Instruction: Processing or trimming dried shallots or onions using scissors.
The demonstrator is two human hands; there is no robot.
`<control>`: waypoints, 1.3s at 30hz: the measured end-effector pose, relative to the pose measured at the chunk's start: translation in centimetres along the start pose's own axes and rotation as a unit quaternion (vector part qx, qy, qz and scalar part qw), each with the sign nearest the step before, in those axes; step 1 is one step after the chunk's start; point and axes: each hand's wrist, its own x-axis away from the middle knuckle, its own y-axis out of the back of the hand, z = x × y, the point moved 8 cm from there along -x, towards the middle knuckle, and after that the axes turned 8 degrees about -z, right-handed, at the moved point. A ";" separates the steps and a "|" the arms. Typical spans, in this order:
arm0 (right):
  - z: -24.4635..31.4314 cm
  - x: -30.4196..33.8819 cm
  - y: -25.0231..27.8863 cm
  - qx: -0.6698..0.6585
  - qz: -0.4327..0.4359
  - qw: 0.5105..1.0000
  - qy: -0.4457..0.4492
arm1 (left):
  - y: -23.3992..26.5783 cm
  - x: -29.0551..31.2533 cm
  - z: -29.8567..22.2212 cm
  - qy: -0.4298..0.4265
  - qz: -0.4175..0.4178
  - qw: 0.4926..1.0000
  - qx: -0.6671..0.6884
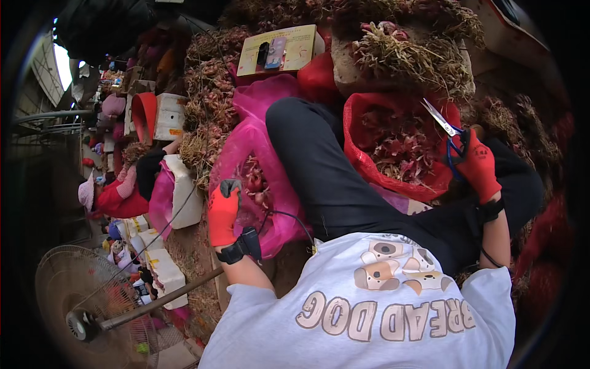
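My right hand [480, 165], in a red glove, grips scissors [447, 126] by their blue handles. Their blades point up and left beside a red mesh bag [354, 147] with its mouth spread wide, holding loose reddish skins and trimmings [405, 144]. On the other side of my leg, my left hand [224, 210], in a red glove with dark fingertips, is closed with curled fingers at the edge of a pink mesh bag [289, 212]. Whatever those fingers hold, if anything, is hidden. Red shallots [257, 187] lie inside the pink bag.
Bunches of shallots with dry stalks [412, 58] rest on a pale block ahead. A yellow box [298, 49] carries small items. At lower left stands a large fan [92, 301] with a pole. Another person [123, 194] sits farther left by white foam boxes [184, 190].
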 end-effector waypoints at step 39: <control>1.0 0.3 2.1 -0.310 -0.207 0.927 -0.052 | -40.1 -4.6 -22.3 -0.129 0.379 0.903 0.153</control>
